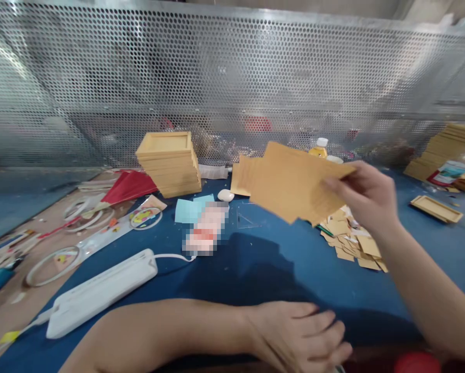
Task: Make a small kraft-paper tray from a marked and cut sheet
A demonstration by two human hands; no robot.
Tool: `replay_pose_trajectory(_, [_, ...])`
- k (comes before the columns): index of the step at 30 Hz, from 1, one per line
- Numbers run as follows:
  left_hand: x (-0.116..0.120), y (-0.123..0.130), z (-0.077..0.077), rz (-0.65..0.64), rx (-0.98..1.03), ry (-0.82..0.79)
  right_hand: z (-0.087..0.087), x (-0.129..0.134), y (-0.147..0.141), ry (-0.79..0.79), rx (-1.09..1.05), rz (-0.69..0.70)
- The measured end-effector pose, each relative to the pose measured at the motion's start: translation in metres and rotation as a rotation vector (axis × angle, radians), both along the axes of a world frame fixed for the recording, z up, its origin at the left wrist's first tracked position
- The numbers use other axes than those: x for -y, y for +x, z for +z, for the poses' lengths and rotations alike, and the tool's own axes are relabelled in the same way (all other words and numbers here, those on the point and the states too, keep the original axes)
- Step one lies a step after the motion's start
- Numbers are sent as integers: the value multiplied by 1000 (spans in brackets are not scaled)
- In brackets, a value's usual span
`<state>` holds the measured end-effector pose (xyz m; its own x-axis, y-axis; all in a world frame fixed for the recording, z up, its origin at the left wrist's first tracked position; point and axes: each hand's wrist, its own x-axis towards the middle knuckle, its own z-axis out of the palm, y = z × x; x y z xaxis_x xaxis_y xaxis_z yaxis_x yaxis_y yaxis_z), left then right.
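My right hand (374,194) is raised over the right half of the blue table, its thumb and fingers pinching the corner of a flat tan cardboard sheet (294,181). Notched edges suggest more than one sheet may be overlapped there. Behind it, other tan pieces (243,176) stand or lie partly hidden. Below the sheet is a heap of small cardboard scraps (357,241). My left hand (302,334) rests low at the table's front edge, back upward, with its fingers extended and slightly apart. Nothing shows in it, though its palm is hidden.
A stack of tan trays (170,168) stands at the back left, near a red sheet (129,189). A white power strip (102,290) has a cable to a blurred-out phone (205,230). At right are a small tray (436,209) and a bottle (450,171). Perforated metal (232,67) walls the back.
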<state>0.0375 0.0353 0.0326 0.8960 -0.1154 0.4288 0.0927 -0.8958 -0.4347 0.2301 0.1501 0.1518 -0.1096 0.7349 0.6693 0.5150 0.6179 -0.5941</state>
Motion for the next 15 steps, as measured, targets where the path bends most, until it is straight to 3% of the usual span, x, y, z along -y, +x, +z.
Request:
replay_pose_trajectory(1, [3,0,0,-33,-2,26,3,11,5,135,-11,3])
replay_pose_trajectory(4, [13,-1,4,-71,0,122,-12,37,16,246,330,182])
replay_pose_trajectory(6, [18,-4,9,-65,10,172,-37,48,20,259,591,294])
replay_pose_trajectory(9, [25,-9,16,13,15,150,-82,56,26,177,777,347])
replay_pose_trajectory(12, [27,-13,10,252,14,6,-112,61,34,73,826,425])
replay_pose_trajectory(15, [19,-17,-6,544,61,-167,-122,65,40,-17,862,473])
